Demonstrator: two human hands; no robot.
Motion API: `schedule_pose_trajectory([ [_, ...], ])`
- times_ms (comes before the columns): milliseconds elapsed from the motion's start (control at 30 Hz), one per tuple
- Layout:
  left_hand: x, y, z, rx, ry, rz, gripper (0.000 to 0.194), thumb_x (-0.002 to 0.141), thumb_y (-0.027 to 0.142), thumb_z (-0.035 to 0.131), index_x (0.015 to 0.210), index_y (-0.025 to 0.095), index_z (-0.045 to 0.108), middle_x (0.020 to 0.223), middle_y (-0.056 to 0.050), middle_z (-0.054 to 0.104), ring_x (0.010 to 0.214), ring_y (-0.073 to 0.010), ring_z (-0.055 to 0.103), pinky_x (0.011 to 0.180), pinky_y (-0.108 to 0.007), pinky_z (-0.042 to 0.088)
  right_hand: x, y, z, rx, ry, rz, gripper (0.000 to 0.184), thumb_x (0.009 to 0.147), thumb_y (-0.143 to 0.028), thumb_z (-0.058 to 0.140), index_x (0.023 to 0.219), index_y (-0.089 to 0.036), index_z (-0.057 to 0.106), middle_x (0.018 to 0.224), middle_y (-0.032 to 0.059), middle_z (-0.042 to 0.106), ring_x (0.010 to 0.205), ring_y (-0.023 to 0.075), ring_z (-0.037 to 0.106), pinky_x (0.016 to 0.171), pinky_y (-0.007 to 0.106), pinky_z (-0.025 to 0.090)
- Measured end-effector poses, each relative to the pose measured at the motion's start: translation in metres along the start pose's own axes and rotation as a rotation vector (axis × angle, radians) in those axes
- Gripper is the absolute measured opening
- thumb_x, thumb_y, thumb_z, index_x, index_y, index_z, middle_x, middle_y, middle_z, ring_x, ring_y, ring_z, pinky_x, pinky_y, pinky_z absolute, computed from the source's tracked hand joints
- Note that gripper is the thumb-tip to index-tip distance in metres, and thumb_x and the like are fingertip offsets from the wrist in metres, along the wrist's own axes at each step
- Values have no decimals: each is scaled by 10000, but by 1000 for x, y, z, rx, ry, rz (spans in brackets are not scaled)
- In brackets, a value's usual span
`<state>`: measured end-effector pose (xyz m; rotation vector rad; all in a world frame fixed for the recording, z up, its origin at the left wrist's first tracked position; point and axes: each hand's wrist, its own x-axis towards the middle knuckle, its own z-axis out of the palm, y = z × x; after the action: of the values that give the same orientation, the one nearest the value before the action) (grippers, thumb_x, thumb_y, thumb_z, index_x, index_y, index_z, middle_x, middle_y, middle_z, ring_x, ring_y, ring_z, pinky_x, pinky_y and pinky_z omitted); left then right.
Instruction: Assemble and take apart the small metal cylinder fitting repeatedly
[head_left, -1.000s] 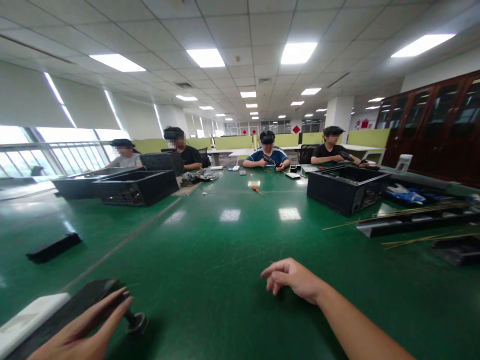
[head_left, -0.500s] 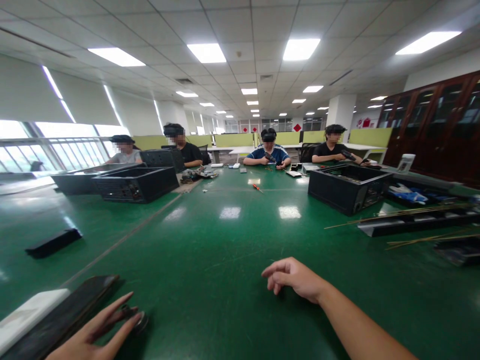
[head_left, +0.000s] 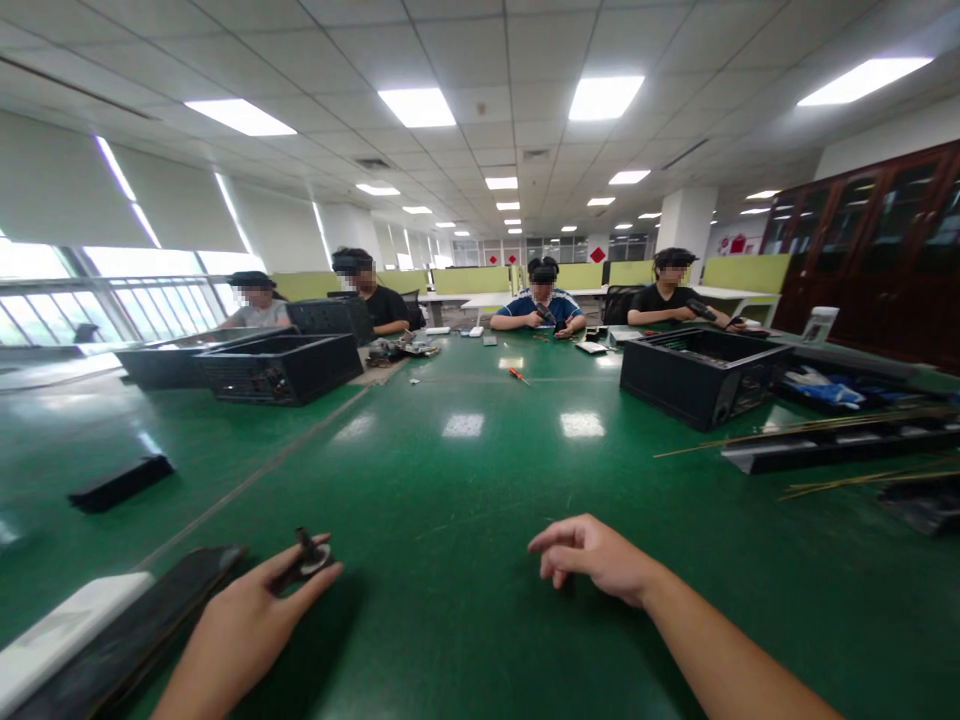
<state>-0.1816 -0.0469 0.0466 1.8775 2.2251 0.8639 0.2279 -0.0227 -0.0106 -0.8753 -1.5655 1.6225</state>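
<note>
My left hand (head_left: 259, 605) is closed on a small round metal part with a dark upright stem (head_left: 315, 557), gripped between thumb and fingers just above the green tabletop (head_left: 442, 500). What kind of part it is cannot be made out. My right hand (head_left: 589, 555) is over the table to the right, palm turned inward, its fingers loosely bent and apart, with nothing visible in them. Left of my left hand lie a long dark flat piece (head_left: 142, 625) and a white block (head_left: 71, 635).
Black computer cases stand at left (head_left: 281, 365) and right (head_left: 697, 375). An orange screwdriver (head_left: 517, 376) lies mid-table. A black strip (head_left: 120, 483) is at left; a dark metal channel (head_left: 825, 450) with thin rods is at right. Several co-workers (head_left: 540, 305) sit across the table.
My left hand has moved right and forward, carrying the small metal part up from beside the dark flat piece. My right hand has barely moved.
</note>
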Motion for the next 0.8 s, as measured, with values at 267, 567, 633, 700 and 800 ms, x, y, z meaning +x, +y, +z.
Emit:
schedule_pose_trajectory([
  [267, 11, 151, 78, -215, -245, 486, 313, 720, 230, 648, 1020, 231, 736, 1046, -57, 719, 984, -231, 663, 917, -333, 494, 3, 3, -1, -229, 253, -80, 438, 728, -239, 718, 1151, -138, 658, 821, 27, 656, 659, 121, 574, 652, 252, 455],
  [567, -19, 158, 119, -383, -365, 475, 302, 676, 164, 725, 971, 231, 708, 978, -35, 730, 950, -233, 653, 886, -356, 485, -3, -5, 5, -666, 382, -171, 556, 661, -184, 746, 1203, -205, 622, 951, 47, 672, 821, 185, 614, 781, 300, 476],
  [633, -23, 157, 117, -435, -384, 496, 300, 689, 153, 728, 974, 246, 715, 954, -21, 724, 926, -214, 654, 870, -333, 484, -4, -10, 9, -674, 369, -179, 503, 650, -196, 762, 1140, -213, 652, 955, 39, 679, 835, 189, 616, 769, 290, 473],
  [700, -25, 158, 115, -466, -399, 533, 303, 711, 139, 715, 988, 262, 723, 946, -15, 715, 916, -199, 654, 852, -312, 484, -5, -13, 12, -671, 358, -190, 436, 648, -195, 761, 1075, -215, 676, 969, 33, 689, 851, 192, 621, 759, 278, 469],
  [800, -25, 160, 116, -493, -415, 563, 295, 740, 137, 700, 999, 274, 728, 959, -16, 705, 919, -187, 653, 844, -294, 486, -5, -14, 15, -683, 365, -203, 307, 673, -166, 717, 977, -209, 698, 914, 24, 702, 833, 190, 627, 753, 273, 458],
])
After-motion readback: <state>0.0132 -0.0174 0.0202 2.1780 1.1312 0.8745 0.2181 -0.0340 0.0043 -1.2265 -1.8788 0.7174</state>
